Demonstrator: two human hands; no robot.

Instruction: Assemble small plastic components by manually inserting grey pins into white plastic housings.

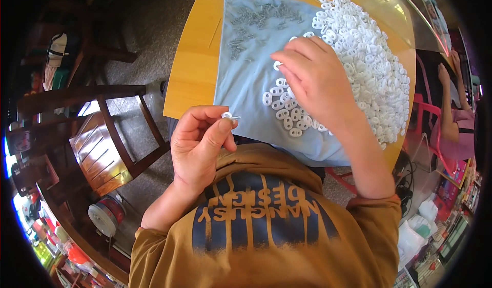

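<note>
White plastic piece (227,115), likely light, stiff, best held by its rim, is pinched in left hand's (197,143) fingers; right hand's (319,76) grip unclear.

Got one holed piece (227,115) and a screw (237,117) in the left hand's (197,147) grip. Got cloth (246,83) just ahead and right of grip, on table (190,80). See loose screws (264,13) on cloth, well ahead. See stick (214,34) on table, also ahead, left of cloth. Got right hand (318,77) ahead-right, above scattered pieces (286,105). See big pile (376,67) farther right, past that hand; another person's arm (451,111) beyond pile. Got chair (97,144) left of grip, shirt (266,206) behind and right.
</note>
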